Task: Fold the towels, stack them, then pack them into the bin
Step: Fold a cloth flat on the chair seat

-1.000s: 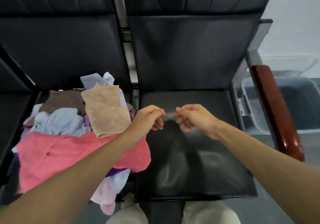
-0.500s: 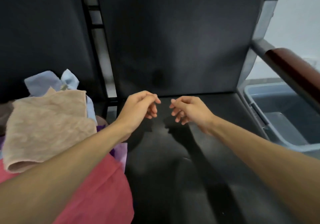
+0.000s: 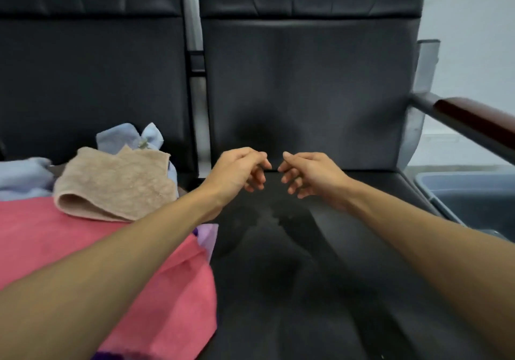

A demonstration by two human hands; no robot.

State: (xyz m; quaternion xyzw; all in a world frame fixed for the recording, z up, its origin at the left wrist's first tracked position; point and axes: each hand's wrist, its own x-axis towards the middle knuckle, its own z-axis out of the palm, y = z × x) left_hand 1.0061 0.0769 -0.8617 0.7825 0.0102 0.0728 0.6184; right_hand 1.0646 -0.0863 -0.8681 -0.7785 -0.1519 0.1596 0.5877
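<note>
Head view: black seats [image 3: 306, 81] fill the frame, white wall [image 3: 473, 25] at right. Pink towel [image 3: 41, 234] sprawls on the left seat. Beige towel [image 3: 117, 187] lies on it, long axis left-right, fold nearest. Bin [image 3: 473, 192] sits far right. Left hand [image 3: 237, 173] and right hand [image 3: 312, 175] hover mid-seat, grips curled, nothing seen in them.
</note>
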